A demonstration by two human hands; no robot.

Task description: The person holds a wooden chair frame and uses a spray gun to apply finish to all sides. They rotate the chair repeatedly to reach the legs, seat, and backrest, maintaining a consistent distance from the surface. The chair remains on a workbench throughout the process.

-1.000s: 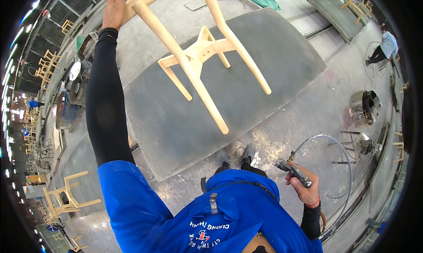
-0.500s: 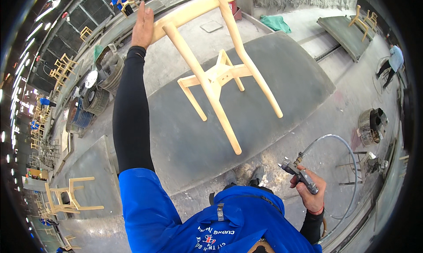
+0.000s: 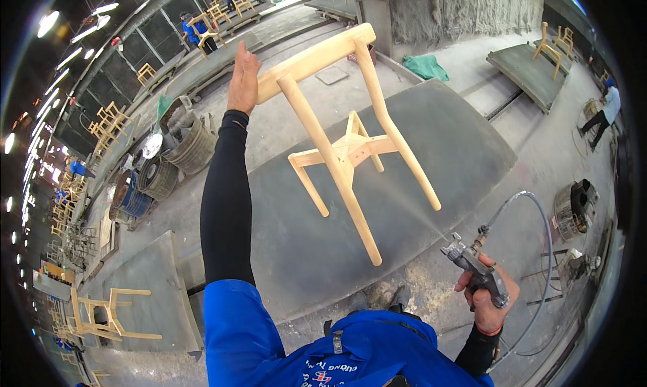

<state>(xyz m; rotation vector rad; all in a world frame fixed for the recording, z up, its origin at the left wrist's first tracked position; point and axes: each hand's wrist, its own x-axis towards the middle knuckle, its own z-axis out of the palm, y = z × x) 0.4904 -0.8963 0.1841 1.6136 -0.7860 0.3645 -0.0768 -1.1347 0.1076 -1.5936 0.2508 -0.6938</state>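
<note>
The left hand (image 3: pixel 244 77) grips the top rail of one unfinished wooden chair (image 3: pixel 344 138), held raised and tilted above the dark floor mat (image 3: pixel 445 138). The right hand (image 3: pixel 488 299) is closed around one spray gun (image 3: pixel 475 266), with one hose (image 3: pixel 539 218) attached

Even, fairly bright workshop light. Ceiling lamps (image 3: pixel 48 23) blow out white along the upper left rim. Shadows soft on the grey floor (image 3: pixel 431 144). Heavy fisheye bending and black vignette at edges; centre sharp, rim detail smeared.
</note>
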